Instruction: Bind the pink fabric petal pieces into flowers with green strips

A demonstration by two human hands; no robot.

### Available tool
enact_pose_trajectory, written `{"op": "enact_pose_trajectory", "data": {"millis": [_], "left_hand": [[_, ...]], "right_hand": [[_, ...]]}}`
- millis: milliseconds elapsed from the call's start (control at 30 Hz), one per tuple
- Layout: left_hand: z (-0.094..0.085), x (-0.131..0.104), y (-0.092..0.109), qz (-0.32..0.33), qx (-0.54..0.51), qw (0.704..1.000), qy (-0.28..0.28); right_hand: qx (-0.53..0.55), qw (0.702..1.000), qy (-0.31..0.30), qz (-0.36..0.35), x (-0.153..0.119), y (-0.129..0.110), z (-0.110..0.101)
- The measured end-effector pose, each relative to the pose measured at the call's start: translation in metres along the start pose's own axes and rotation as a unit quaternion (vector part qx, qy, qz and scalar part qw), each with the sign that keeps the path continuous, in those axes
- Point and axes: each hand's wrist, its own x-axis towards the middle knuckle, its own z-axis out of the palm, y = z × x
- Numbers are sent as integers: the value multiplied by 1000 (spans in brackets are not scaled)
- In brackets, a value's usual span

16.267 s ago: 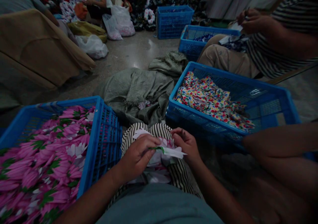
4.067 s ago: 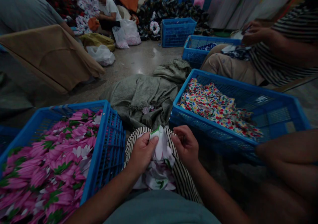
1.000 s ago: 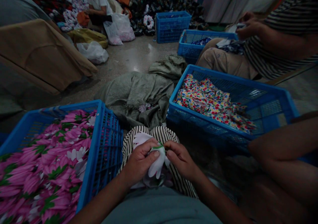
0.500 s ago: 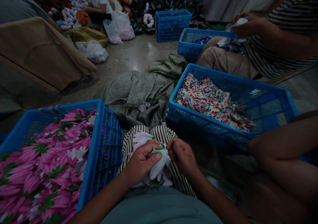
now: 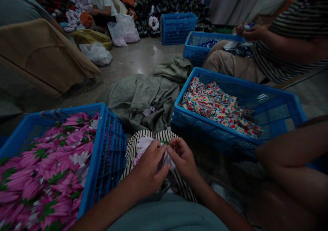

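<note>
Above my lap, my left hand (image 5: 155,161) is closed on a white fabric flower (image 5: 165,158) with a green top edge. My right hand (image 5: 183,157) pinches the same flower at its green edge, thumb and fingertips pressed together close to the left fingers. Most of the flower is hidden behind my hands. More white and pink petals (image 5: 143,143) lie on the black-and-white striped cloth (image 5: 133,152) over my lap. Whether a needle or thread is between my right fingertips is too small to tell.
At my left stands a blue crate (image 5: 102,139) heaped with pink fabric flowers (image 5: 61,162). A second blue crate (image 5: 279,94) at right holds colourful printed fabric pieces (image 5: 217,108). Grey sacking (image 5: 143,91) lies ahead. A co-worker in stripes (image 5: 289,36) sits at right, another person (image 5: 102,5) farther back.
My right hand has come in against the flower, fingertips now at its green edge. My left hand has turned over it, covering more of the petals.
</note>
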Motion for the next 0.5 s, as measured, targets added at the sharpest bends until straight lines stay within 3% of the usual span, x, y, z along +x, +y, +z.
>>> {"op": "enact_pose_trajectory", "data": {"millis": [100,267,400,500], "left_hand": [[-1,-3,-2,-13,-26,999,23],[-1,4,-13,-153,-145,972,102],[-5,10,-19,-165,-211,963,30],[-7,9,-19,-188,-254,949,18]], "right_hand": [[26,999,17,19,4,4,-5],[75,996,-48,11,1,1,-13],[80,990,-112,11,-2,-1,-13],[67,992,-104,12,0,1,-15]]}}
